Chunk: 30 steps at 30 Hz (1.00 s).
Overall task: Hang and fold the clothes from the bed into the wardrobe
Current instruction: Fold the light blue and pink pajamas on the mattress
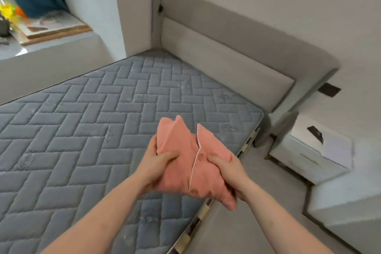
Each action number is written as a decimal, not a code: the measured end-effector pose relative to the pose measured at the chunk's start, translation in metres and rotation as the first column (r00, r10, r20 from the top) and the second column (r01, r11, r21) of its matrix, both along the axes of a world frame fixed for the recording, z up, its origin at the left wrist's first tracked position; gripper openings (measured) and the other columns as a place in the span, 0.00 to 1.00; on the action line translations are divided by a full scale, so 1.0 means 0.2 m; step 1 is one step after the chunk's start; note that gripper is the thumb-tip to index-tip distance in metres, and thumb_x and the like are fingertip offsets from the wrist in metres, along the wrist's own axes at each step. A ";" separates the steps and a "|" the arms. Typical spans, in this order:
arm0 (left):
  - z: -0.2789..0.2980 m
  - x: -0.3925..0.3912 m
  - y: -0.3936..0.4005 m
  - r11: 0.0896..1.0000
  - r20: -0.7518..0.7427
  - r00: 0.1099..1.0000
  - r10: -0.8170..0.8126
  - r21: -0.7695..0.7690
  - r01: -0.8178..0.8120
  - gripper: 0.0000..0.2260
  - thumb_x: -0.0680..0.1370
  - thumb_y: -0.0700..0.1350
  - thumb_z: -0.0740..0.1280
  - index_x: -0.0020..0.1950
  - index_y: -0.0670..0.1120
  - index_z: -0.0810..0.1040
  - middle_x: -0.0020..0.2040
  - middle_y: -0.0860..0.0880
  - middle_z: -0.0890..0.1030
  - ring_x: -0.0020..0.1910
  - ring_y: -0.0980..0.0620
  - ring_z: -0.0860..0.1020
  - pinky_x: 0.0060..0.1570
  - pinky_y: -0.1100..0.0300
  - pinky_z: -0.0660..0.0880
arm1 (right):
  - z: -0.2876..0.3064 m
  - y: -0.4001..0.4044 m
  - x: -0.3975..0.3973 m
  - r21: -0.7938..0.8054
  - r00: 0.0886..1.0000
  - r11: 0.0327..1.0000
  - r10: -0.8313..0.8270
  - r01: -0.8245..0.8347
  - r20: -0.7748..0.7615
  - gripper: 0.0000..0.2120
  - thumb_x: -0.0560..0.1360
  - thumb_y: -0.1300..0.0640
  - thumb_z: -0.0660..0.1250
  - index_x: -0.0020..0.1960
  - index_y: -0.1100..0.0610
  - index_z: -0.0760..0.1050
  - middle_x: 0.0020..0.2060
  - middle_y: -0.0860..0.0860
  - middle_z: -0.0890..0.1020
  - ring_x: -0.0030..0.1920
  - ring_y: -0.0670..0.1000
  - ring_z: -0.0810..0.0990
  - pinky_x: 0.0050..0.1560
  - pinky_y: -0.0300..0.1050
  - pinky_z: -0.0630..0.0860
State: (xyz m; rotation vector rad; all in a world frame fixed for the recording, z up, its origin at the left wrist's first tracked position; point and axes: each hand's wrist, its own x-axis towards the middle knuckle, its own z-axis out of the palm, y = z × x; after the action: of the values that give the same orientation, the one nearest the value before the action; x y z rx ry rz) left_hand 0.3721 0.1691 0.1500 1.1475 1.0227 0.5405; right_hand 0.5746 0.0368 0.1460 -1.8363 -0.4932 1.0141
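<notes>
Folded pink shirt [191,163] gripped between my left hand [158,165] and right hand [231,173], above the mattress [82,119] near its right edge, long axis pointing toward the headboard [226,51], bare quilting stretching leftward

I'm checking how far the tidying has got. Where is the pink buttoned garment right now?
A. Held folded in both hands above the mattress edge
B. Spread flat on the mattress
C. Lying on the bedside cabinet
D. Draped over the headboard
A: the left hand and right hand each grip a side of the folded pink garment, lifted off the mattress.
</notes>
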 end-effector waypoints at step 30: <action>1.13 2.71 -1.84 0.696 0.149 0.692 -0.706 0.327 0.640 0.19 0.72 0.52 0.78 0.59 0.61 0.75 0.54 0.58 0.83 0.51 0.54 0.82 0.44 0.56 0.75 | 1.20 -2.37 1.86 0.295 0.693 0.717 -0.693 0.632 0.198 0.26 0.61 0.41 0.80 0.57 0.45 0.83 0.48 0.40 0.88 0.48 0.42 0.87 0.54 0.44 0.82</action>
State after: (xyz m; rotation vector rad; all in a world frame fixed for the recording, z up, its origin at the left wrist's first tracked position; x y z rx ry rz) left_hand 0.9149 -0.1998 0.3769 1.5301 0.2342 0.2035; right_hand 0.9462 -0.4376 0.3869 -1.7692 -0.0576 0.1723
